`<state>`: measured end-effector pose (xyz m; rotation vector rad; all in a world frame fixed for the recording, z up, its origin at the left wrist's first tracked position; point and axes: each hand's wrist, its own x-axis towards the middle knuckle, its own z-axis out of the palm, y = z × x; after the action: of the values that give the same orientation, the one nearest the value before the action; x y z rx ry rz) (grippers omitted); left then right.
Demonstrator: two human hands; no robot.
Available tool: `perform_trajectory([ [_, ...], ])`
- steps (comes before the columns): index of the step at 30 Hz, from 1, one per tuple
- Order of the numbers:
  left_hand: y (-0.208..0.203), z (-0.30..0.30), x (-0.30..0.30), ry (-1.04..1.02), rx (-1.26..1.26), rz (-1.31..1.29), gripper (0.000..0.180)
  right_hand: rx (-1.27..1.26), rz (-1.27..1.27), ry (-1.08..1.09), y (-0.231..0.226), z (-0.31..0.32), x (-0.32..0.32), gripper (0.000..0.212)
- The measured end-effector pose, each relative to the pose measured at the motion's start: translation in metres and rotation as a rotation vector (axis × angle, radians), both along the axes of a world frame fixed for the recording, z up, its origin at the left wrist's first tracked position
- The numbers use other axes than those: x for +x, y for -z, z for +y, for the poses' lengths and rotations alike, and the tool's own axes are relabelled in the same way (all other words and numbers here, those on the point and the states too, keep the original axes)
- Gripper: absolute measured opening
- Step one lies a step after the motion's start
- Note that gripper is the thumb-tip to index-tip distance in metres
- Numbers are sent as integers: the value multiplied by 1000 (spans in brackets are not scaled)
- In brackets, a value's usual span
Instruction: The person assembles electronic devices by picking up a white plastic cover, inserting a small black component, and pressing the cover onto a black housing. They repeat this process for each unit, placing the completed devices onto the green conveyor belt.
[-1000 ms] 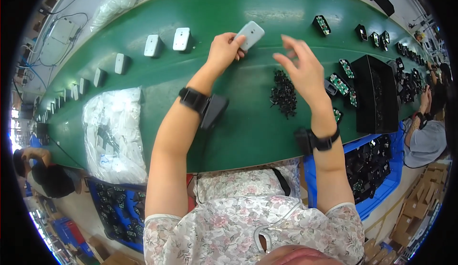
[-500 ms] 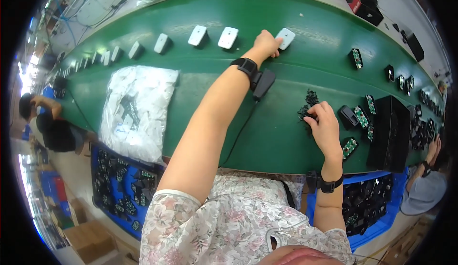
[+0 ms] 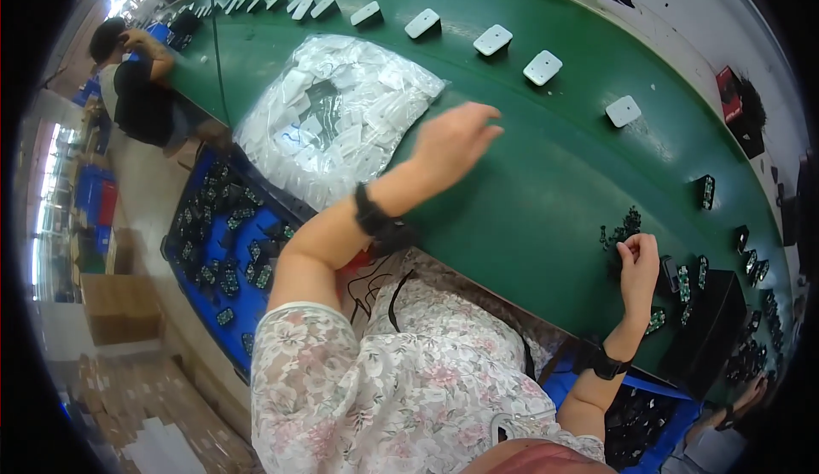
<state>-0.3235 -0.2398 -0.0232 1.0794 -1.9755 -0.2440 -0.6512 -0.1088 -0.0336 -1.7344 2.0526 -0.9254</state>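
Observation:
My left hand (image 3: 452, 148) is over the green table beside a clear plastic bag (image 3: 341, 111) full of white covers. It is slightly blurred; its thumb and forefinger are apart, and nothing shows in it. At the right, my right hand (image 3: 641, 261) has thumb and fingertips pressed together at the near edge of a pile of small black pieces (image 3: 631, 221). What it pinches, if anything, is too small to make out. A white-topped case (image 3: 624, 111) lies farther back, apart from both hands, at the right end of a row of similar cases (image 3: 543, 68).
Black housings with green circuit boards (image 3: 684, 282) lie past my right hand, next to a black box (image 3: 712, 329). Blue bins (image 3: 192, 218) of black parts stand below the table edge. One person (image 3: 141, 90) sits far left; another person's hand (image 3: 751, 391) is at lower right.
My left hand has let go of the white-topped case and moved back toward the bag. My right hand stays by the black pieces. The whole view has turned and shifted left.

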Motion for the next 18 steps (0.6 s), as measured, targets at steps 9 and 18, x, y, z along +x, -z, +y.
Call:
perform_trajectory([
  [9, 27, -10, 205, -553, 34, -169, 18, 35, 57, -19, -2, 2, -4, 7],
  [18, 44, -34, 207, -451, 484, -59, 38, -39, 229, -38, -19, -3, 5, 6],
])
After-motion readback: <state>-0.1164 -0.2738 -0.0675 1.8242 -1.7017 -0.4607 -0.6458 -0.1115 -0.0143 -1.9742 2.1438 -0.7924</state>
